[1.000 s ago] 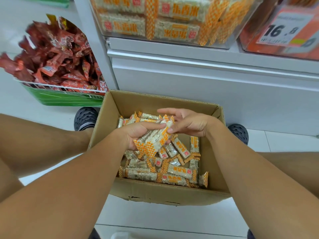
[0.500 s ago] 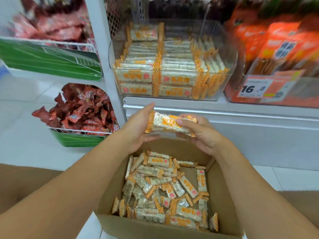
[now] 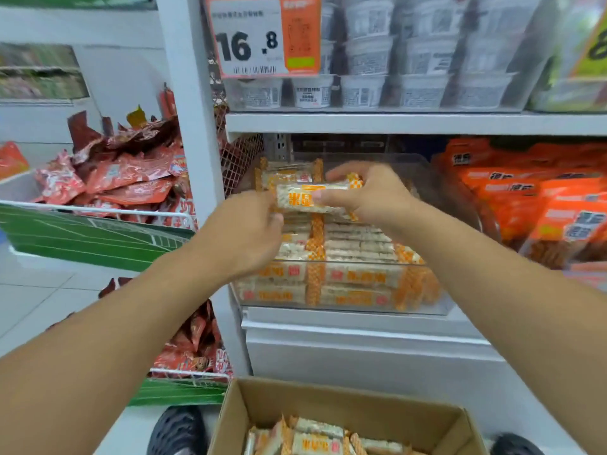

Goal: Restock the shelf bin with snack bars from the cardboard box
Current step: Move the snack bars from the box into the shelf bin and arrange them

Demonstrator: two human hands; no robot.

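Note:
A clear shelf bin [image 3: 440, 308] on the lower shelf holds stacked rows of white and orange snack bars [image 3: 358, 277]. Above the bin, both hands hold a small bundle of the same bars [image 3: 297, 197]. My right hand [image 3: 371, 192] grips the bundle's right end, thumb in front, fingers over the top. My left hand [image 3: 244, 231] pinches its left end. The cardboard box [image 3: 328, 402] stands on the floor at the bottom, with more loose bars [image 3: 312, 438] inside.
A white upright post [image 3: 193, 126] borders the bin on the left. Wire baskets of red packets [image 3: 124, 178] lie further left. Orange packets [image 3: 532, 198] sit to the bin's right. White cups [image 3: 391, 60] and a 16.8 price tag [image 3: 262, 37] are on the shelf above.
Both hands lifted the bundle of bars out of the box and up over the shelf bin. The view tilted up, so the box dropped to the bottom edge.

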